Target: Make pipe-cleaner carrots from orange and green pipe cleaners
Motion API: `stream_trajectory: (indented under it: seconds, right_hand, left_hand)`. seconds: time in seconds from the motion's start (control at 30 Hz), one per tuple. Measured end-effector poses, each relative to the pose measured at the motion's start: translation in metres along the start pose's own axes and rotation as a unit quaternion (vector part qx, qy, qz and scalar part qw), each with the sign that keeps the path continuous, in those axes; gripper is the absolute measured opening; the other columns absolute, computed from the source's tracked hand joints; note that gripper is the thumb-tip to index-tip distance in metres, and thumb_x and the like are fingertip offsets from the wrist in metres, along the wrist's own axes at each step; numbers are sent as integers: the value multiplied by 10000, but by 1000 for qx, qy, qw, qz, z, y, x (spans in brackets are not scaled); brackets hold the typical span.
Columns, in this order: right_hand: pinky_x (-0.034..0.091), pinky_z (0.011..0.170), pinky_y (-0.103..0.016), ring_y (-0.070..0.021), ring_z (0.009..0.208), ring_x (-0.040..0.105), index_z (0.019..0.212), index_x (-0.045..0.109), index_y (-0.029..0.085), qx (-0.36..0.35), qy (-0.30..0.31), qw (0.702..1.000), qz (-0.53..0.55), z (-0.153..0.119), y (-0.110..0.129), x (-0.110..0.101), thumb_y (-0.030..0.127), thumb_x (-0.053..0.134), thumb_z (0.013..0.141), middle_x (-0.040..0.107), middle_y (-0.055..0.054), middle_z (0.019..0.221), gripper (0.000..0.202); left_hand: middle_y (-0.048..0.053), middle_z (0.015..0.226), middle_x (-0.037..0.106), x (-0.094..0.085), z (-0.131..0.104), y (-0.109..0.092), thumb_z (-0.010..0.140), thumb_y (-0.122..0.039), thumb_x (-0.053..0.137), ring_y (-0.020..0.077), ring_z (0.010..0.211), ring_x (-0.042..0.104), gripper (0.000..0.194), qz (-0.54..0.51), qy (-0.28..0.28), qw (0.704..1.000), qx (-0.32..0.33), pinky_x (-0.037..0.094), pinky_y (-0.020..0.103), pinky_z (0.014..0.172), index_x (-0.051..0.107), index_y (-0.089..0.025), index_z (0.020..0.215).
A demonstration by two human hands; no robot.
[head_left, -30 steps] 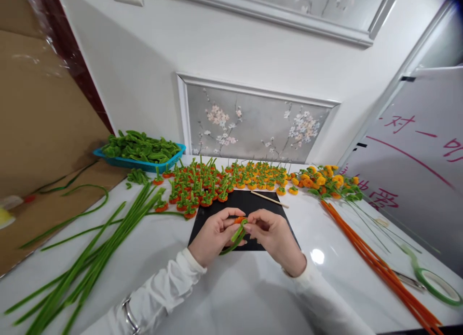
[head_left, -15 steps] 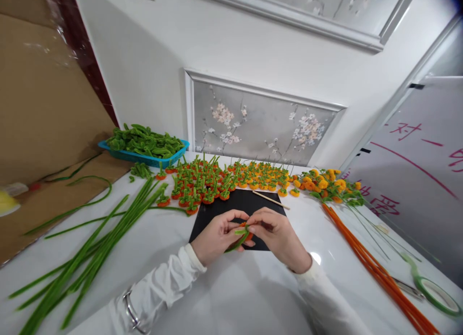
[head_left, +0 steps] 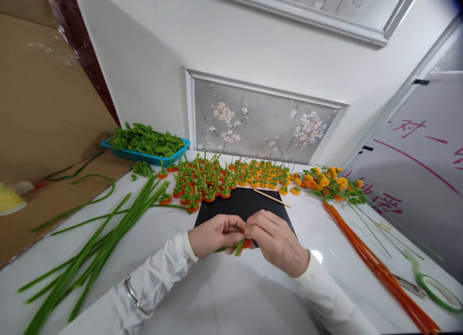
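Observation:
My left hand (head_left: 213,234) is closed on a small orange pipe-cleaner flower (head_left: 248,244), over the near part of a black mat (head_left: 231,204). A green pipe cleaner (head_left: 239,248) pokes out below my left fingers, against the flower. My right hand (head_left: 278,239) meets the left one from the right, its thumb and fingers pinched at the flower's upper side. Those fingertips hide most of the flower and just where the green strip joins it.
Rows of orange flower heads (head_left: 195,180) with green stubs, then yellow ones (head_left: 265,175), stand behind the mat. Green pipe cleaners (head_left: 104,238) lie left, orange ones (head_left: 372,262) right. A blue tray (head_left: 144,156) holds green leaves. A wooden stick (head_left: 271,198) and green tape (head_left: 439,294) lie about.
My right hand has turned, its back now more toward me, with fingers curled over the flower. The green end has swung downward. Both hands sit slightly lower in view.

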State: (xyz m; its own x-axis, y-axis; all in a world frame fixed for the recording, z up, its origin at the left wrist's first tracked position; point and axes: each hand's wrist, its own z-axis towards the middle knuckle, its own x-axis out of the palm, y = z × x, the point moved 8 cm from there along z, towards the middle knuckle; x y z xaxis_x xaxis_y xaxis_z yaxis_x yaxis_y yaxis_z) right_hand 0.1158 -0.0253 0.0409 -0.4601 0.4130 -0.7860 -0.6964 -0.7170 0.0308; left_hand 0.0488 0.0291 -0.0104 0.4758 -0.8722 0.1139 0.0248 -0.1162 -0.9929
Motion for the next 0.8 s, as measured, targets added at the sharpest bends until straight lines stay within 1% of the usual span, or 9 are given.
stream_trajectory:
  seconds: [0.07, 0.13, 0.23, 0.3, 0.33, 0.47, 0.6, 0.7, 0.8]
  right_hand:
    - [415, 691, -287, -153, 796, 531, 833, 579, 176, -27, 10, 1000, -11, 0, 3, 1, 137, 412, 908, 607, -56, 851, 187]
    - [423, 695, -280, -150, 807, 544, 867, 585, 179, -7, -6, 1000, 29, 0, -2, -2, 152, 408, 911, 614, -62, 885, 184]
    - [427, 618, -234, -126, 692, 548, 857, 574, 172, 137, -47, 979, 140, -4, -27, -7, 208, 403, 917, 606, -43, 789, 185]
    - [380, 511, -205, -97, 541, 493, 784, 561, 173, 222, -24, 955, 196, -9, -38, 0, 257, 392, 925, 564, 2, 640, 236]
    - [343, 471, -202, -85, 483, 444, 739, 553, 174, 243, -2, 948, 207, -10, -39, 4, 276, 395, 923, 529, 23, 576, 263]
    - [264, 449, -212, -74, 448, 350, 634, 543, 171, 252, 39, 951, 175, -9, -34, 11, 291, 463, 883, 453, 45, 505, 287]
    - [273, 443, -203, -76, 448, 365, 626, 548, 171, 274, 47, 944, 179, -9, -34, 16, 228, 466, 858, 466, 44, 510, 252]
    - [299, 453, -193, -77, 461, 400, 669, 546, 172, 278, 56, 939, 195, -9, -34, 19, 188, 467, 848, 501, 44, 543, 197]
    - [318, 493, -202, -87, 509, 444, 729, 539, 171, 236, 72, 956, 157, -8, -28, 21, 130, 444, 854, 526, 36, 589, 162]
  left_hand:
    - [55, 764, 645, 0, 0, -1, 729, -372, 679, 72, 534, 518, 299, 0, 1, 1000, 4, 342, 186, 473, 558, -121, 840]
    - [46, 737, 644, -1, 0, -2, 722, -361, 686, 70, 520, 504, 297, 9, -11, 1000, 7, 347, 190, 477, 552, -126, 844]
    - [52, 774, 648, -5, 1, -4, 737, -342, 667, 78, 543, 514, 287, 45, -54, 997, 10, 364, 194, 493, 544, -132, 889]
    - [30, 749, 626, -8, 1, -5, 753, -317, 642, 90, 566, 524, 261, 83, -90, 992, 14, 380, 195, 501, 539, -139, 914]
    - [15, 724, 609, -9, 1, -5, 761, -303, 625, 97, 576, 527, 247, 102, -106, 989, 18, 390, 196, 503, 537, -145, 928]
    - [-3, 701, 586, -8, -3, -11, 786, -238, 545, 117, 600, 534, 193, 211, -160, 963, 54, 409, 204, 522, 566, -172, 966]
    - [-14, 667, 585, -5, -8, -20, 768, -154, 499, 115, 585, 524, 186, 332, -193, 919, 88, 396, 200, 539, 610, -195, 911]
    - [-20, 642, 578, -5, -7, -18, 771, -175, 511, 107, 550, 512, 137, 328, -185, 923, 77, 394, 204, 525, 605, -187, 870]
    - [-20, 622, 578, -10, -4, -10, 761, -228, 557, 109, 530, 523, 83, 256, -171, 950, 49, 399, 211, 498, 577, -168, 815]
